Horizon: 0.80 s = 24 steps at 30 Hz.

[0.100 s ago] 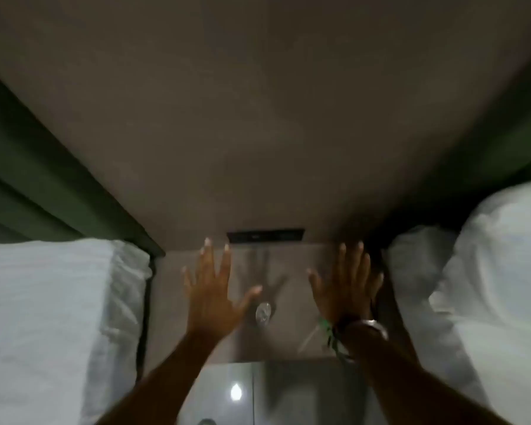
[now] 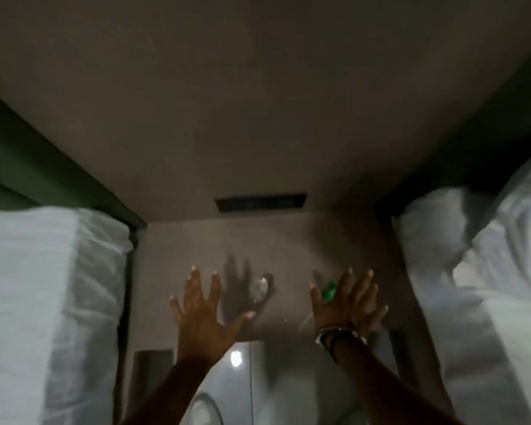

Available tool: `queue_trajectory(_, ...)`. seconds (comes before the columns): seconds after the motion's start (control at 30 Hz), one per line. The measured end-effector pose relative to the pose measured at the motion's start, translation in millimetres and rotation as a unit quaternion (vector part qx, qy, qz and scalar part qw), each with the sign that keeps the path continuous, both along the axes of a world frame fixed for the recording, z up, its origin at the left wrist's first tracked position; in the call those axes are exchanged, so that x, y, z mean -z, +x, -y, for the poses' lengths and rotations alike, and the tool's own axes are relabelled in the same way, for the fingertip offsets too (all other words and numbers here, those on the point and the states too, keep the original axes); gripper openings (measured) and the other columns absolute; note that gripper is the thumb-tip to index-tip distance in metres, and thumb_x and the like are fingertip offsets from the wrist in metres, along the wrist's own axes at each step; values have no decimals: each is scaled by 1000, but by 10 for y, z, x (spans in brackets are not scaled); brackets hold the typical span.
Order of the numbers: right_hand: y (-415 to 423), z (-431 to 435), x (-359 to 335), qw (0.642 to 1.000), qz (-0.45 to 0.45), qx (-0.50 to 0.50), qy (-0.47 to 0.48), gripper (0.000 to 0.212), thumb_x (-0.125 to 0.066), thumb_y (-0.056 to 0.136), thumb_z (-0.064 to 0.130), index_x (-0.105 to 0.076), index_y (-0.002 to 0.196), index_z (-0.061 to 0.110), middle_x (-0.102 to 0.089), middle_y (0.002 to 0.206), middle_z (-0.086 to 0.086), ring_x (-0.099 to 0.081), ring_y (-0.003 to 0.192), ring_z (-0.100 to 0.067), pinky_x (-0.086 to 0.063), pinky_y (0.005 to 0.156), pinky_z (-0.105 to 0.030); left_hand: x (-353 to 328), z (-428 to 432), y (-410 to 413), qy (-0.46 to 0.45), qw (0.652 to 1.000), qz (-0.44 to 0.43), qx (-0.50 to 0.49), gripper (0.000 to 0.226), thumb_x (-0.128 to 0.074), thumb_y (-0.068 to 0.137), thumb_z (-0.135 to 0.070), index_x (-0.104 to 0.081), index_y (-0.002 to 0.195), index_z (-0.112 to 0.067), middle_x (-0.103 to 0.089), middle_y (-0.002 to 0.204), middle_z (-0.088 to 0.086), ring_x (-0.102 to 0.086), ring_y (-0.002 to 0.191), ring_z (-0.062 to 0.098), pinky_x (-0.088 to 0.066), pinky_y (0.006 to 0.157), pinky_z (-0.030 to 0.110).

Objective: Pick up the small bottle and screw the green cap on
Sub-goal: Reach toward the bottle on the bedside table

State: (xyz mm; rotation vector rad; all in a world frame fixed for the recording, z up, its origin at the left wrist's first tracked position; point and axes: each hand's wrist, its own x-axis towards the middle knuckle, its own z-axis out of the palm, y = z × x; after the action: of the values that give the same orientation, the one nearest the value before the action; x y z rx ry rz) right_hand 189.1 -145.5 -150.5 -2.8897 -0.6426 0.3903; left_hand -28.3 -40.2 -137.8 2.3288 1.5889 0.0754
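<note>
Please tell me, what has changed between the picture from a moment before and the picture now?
The view tipped down, so both hands sit lower in frame. The green cap, hidden before, now shows beside the right hand. Both hands stay open and spread; the left hand holds nothing. The small bottle still lies untouched on the nightstand.

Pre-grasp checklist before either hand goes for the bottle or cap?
1. Small bottle located: ok, lying on the bedside surface between the hands.
2. Green cap located: ok, partly hidden behind the right hand.
3. Left hand free: ok, open, fingers spread, holding nothing.
4. Right hand free: ok, open.
5. Bottle neck direction: cannot tell, frame dim and blurred.
6. Path from left hand to bottle clear: ok, nothing between.
</note>
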Motion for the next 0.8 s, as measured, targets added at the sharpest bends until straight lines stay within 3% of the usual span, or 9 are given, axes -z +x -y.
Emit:
queue_trajectory(0.07, -114, 145, 555, 996, -43, 69, -25, 92, -51, 74, 74, -27, 143, 18, -1, 159, -17, -7, 144, -40, -3, 112, -69, 583, 200, -134, -22, 999, -27, -6, 109, -35, 60, -93, -4, 147, -35, 15, 158, 7, -2, 145, 31, -6, 111, 65)
queue_trajectory(0.17, -6, 110, 1134, 986, -78, 139, -48, 83, -53, 74, 71, -42, 134, 14, 0, 159, -17, -5, 143, -41, -2, 112, -69, 1101, 275, 10, -3, 999, -32, 16, 107, -33, 63, -91, -15, 147, -27, -7, 157, 20, -17, 141, 40, -11, 105, 68)
queue_trajectory(0.27, 195, 74, 1487, 981, -75, 154, -95, 65, -53, 74, 68, -57, 117, 20, -5, 158, -15, -8, 142, -40, -6, 111, -70, 1420, 230, 211, -4, 1000, -2, -3, 103, -38, 64, -90, -12, 147, -33, -9, 157, 19, -15, 142, 36, -11, 106, 68)
queue_trajectory(0.37, 360, -11, 1608, 982, -72, 145, -96, 55, -54, 75, 63, -62, 114, 25, -9, 158, -12, -8, 143, -37, -4, 111, -69, 1507, 159, 426, -30, 998, 32, -46, 100, -43, 60, -90, -17, 143, -41, -6, 158, 13, -10, 144, 32, -7, 106, 66)
queue_trajectory(0.53, 427, -128, 1651, 976, -82, 162, -119, 53, -49, 82, 51, -61, 117, 12, -22, 155, -13, -14, 142, -33, -8, 110, -67, 1495, 148, 563, -42, 994, 80, -63, 89, -43, 62, -88, -34, 137, -40, -8, 159, 10, -9, 144, 29, -6, 107, 65)
queue_trajectory(0.67, 455, -185, 1647, 976, -85, 164, -113, 51, -48, 83, 48, -63, 108, 6, -33, 150, -16, -19, 139, -35, -10, 110, -67, 1474, 97, 646, -38, 986, 142, -83, 72, -53, 65, -78, -50, 125, -38, -10, 159, 7, -10, 144, 28, -4, 108, 62)
queue_trajectory(0.73, 469, -222, 1651, 971, -96, 196, -98, 58, -50, 80, 56, -64, 103, 4, -40, 143, -18, -25, 135, -37, -11, 110, -66, 1460, 88, 670, -38, 981, 172, -87, 62, -61, 66, -70, -56, 119, -38, -12, 159, 6, -10, 144, 28, -4, 109, 62)
queue_trajectory(0.8, 516, -322, 1638, 959, -131, 248, -39, 63, -56, 71, 62, -64, 89, 3, -56, 122, -20, -43, 120, -39, -25, 107, -57, 1430, 74, 675, -50, 975, 197, -86, 55, -65, 67, -64, -58, 115, -39, -12, 159, 5, -8, 145, 27, -1, 110, 59)
